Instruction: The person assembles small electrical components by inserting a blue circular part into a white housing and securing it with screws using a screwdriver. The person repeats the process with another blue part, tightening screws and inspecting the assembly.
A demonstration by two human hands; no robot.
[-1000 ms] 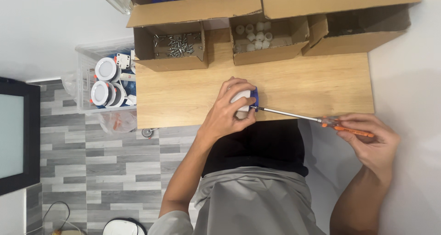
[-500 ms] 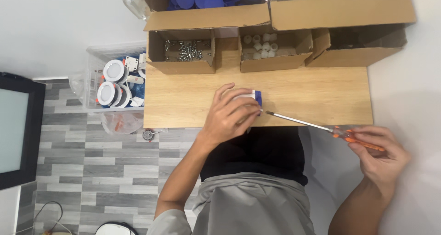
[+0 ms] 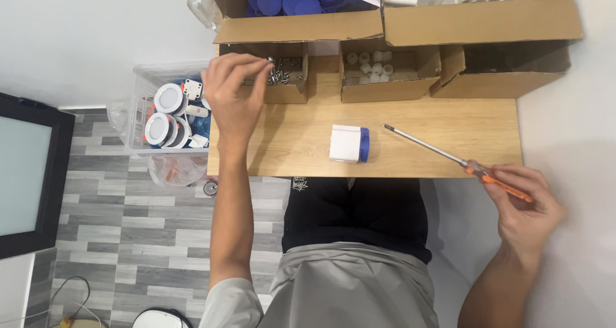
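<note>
Left hand: the left hand (image 3: pixel 232 90) is raised over the left end of the desk (image 3: pixel 301 151), its fingertips pressed together on a small metal screw (image 3: pixel 271 60) at the mouth of the screw box.
Right hand: the right hand (image 3: pixel 521 206) is off the right edge of the desk, fingers curled around the orange handle of a screwdriver (image 3: pixel 455 161); the long metal shaft slants up and left over the desk, its tip lying free on the wood.
White part: a white boxy part with a blue cap (image 3: pixel 350 144) sits alone near the middle front of the desk, well apart from both hands and just left of the screwdriver's tip.
Screw box: an open cardboard box of screws (image 3: pixel 282 77) stands at the back left of the desk.
Other boxes: beside it a box of small white pieces (image 3: pixel 385 71), then a further cardboard box (image 3: pixel 513 65); behind them a larger box of blue caps (image 3: pixel 295 0).
Bin: a clear plastic bin of round white fittings (image 3: pixel 163 113) stands on the floor left of the desk.
</note>
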